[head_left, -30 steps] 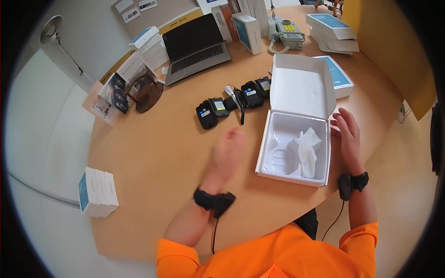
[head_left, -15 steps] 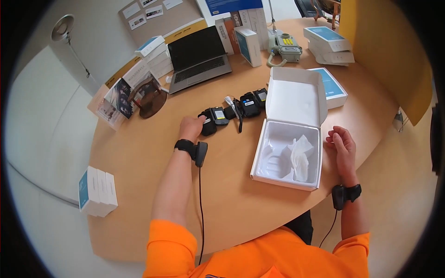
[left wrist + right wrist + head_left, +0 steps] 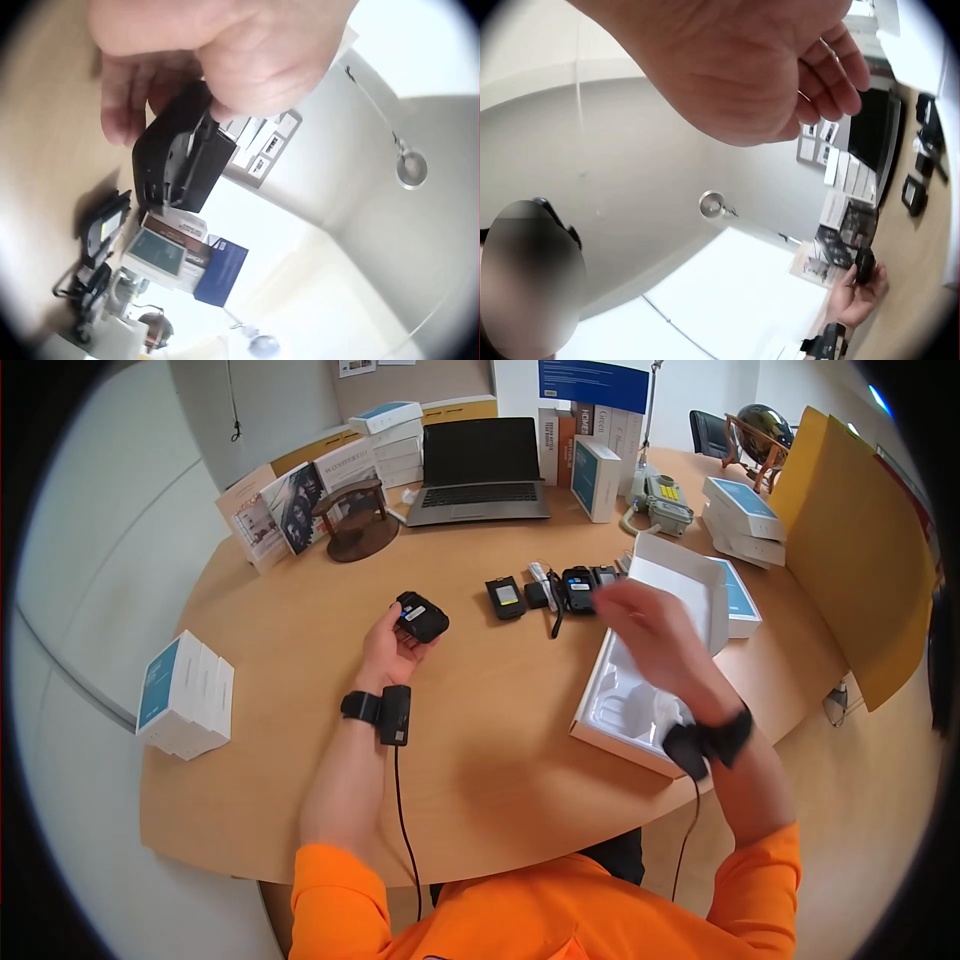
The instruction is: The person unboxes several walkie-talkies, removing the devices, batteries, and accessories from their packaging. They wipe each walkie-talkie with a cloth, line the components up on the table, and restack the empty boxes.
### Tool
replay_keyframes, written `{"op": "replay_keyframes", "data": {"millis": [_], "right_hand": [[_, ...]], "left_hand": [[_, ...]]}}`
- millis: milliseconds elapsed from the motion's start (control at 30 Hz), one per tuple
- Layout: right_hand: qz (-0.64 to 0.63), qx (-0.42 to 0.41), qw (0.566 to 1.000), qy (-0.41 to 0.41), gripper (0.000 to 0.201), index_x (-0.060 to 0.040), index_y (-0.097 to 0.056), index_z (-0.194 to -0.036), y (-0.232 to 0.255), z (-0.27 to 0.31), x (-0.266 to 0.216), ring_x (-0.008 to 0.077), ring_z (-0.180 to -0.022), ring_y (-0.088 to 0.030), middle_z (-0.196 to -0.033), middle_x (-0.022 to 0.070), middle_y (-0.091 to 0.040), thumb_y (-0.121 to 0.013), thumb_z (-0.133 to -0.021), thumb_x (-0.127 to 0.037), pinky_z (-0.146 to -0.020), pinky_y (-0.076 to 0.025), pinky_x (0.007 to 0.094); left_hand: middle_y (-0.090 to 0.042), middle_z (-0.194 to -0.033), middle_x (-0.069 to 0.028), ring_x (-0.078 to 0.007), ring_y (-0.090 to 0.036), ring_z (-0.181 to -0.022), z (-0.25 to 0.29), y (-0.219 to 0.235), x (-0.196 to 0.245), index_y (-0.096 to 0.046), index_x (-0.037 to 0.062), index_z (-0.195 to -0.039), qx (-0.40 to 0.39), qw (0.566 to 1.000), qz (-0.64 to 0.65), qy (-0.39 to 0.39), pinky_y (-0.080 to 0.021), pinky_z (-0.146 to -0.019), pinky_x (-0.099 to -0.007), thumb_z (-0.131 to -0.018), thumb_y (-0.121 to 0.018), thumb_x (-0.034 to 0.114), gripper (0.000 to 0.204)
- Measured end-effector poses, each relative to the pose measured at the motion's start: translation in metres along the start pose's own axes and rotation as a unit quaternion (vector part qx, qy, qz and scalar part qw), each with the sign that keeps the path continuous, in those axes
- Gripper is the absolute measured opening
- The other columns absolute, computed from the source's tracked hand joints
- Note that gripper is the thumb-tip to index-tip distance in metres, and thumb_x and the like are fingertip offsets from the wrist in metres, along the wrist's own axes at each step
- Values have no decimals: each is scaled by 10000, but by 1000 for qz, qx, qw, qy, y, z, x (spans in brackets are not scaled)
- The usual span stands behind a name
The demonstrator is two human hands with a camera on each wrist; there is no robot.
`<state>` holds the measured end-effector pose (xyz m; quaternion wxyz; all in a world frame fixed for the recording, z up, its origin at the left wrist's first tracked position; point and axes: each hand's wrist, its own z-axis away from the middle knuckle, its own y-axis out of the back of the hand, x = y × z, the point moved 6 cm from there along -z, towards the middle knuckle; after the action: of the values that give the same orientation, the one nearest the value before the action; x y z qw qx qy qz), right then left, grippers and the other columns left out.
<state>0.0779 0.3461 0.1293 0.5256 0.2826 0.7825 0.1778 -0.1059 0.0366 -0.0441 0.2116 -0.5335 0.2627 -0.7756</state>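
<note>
My left hand [image 3: 388, 652] grips a small black device [image 3: 421, 618] above the table, left of centre; in the left wrist view the device [image 3: 180, 154] lies between thumb and fingers. My right hand [image 3: 660, 640] is raised over the open white box [image 3: 625, 745], holding nothing, its fingers loosely bent in the right wrist view. The box's moulded tray and white wrapping are partly hidden by that hand. Between the hands, farther back, lie a black battery-like piece [image 3: 506, 598], a cable with a strap [image 3: 555, 605] and another black device [image 3: 579, 590].
A laptop [image 3: 480, 470] stands at the back, with books [image 3: 610, 435] and a telephone [image 3: 665, 505] to its right. Stacked white boxes [image 3: 185, 695] stand at the left edge, others [image 3: 745, 520] at the back right near a yellow panel [image 3: 835, 550]. A wooden stand [image 3: 363, 538] is at back left.
My left hand has picked up the leftmost black device and brought it nearer. My right hand has moved from beside the box to above it. The head view has shifted.
</note>
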Motion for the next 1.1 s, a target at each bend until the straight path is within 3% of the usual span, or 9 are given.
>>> {"op": "replay_keyframes", "data": {"millis": [67, 100, 133, 233, 367, 600, 700, 933, 1100], "right_hand": [[165, -77, 983, -2, 221, 14, -659, -945, -48, -50, -3, 467, -843, -624, -897, 222, -683, -508, -932, -147, -721, -507, 483], [243, -59, 967, 58, 219, 9, -690, -899, -73, -71, 10, 420, -815, -666, -871, 234, -687, -526, -910, -136, -732, -530, 465], [316, -135, 939, -25, 230, -14, -724, -860, -102, -96, 40, 373, -832, -695, -894, 229, -701, -558, -897, -169, -760, -550, 462], [381, -51, 922, -51, 239, -57, -761, -880, -135, -119, 58, 337, -859, -711, -908, 182, -717, -611, -882, -244, -769, -558, 442], [464, -51, 883, -48, 310, -68, -777, -962, -166, -124, 65, 374, -1098, -613, -1134, 197, -661, -644, -877, -336, -947, -469, 467], [431, 16, 901, 42, 248, 15, -646, -999, -190, -127, 62, 383, -1059, -624, -1069, 208, -656, -642, -874, -199, -902, -481, 502], [371, -46, 927, 12, 224, 2, -580, -1008, -207, -123, 65, 402, -923, -669, -984, 210, -673, -648, -876, -165, -802, -520, 500], [209, -17, 965, 157, 241, -72, -598, -1092, -212, -105, -20, 413, -840, -671, -966, 181, -670, -680, -882, -158, -721, -542, 493], [244, -60, 943, 217, 264, -81, -608, -1118, -239, -78, -64, 390, -908, -666, -1100, 152, -610, -690, -873, -134, -757, -558, 456]], "left_hand": [[-704, -1006, -77, -245, -706, -874, 7, 11, 2, -619, 106, -1163, -28, 999, 37, -14, -609, -720, -390, -997, -629, 293, 250], [-703, -998, -75, -241, -706, -863, 10, 16, 4, -622, 110, -1147, -44, 997, 54, -21, -609, -711, -384, -992, -636, 281, 231], [-699, -991, -73, -217, -697, -829, 9, 26, 2, -620, 107, -1092, -40, 997, 69, -16, -605, -690, -366, -984, -646, 255, 185], [-696, -995, -79, -197, -684, -794, 7, 28, 1, -618, 109, -1064, -166, 983, 77, 8, -600, -670, -353, -977, -655, 239, 160], [-688, -1006, -97, -213, -681, -832, 13, 23, 2, -609, 73, -1059, -130, 985, 115, 4, -604, -710, -353, -964, -668, 196, 166], [-676, -1023, -148, -291, -675, -905, 4, 17, 3, -615, 58, -1139, -206, 966, 159, -4, -593, -815, -420, -1023, -541, 374, 345], [-676, -1029, -152, -313, -670, -904, 14, 14, 7, -621, 78, -1167, -182, 960, 213, 0, -574, -800, -438, -1028, -455, 495, 470], [-671, -958, -139, -307, -651, -871, 3, 16, 3, -596, 116, -1088, -160, 953, 259, -7, -555, -771, -484, -1030, -403, 551, 479], [-665, -967, -126, -294, -657, -895, -1, 15, 2, -580, 116, -1022, -182, 943, 277, -14, -570, -785, -470, -1032, -362, 598, 529]]}}
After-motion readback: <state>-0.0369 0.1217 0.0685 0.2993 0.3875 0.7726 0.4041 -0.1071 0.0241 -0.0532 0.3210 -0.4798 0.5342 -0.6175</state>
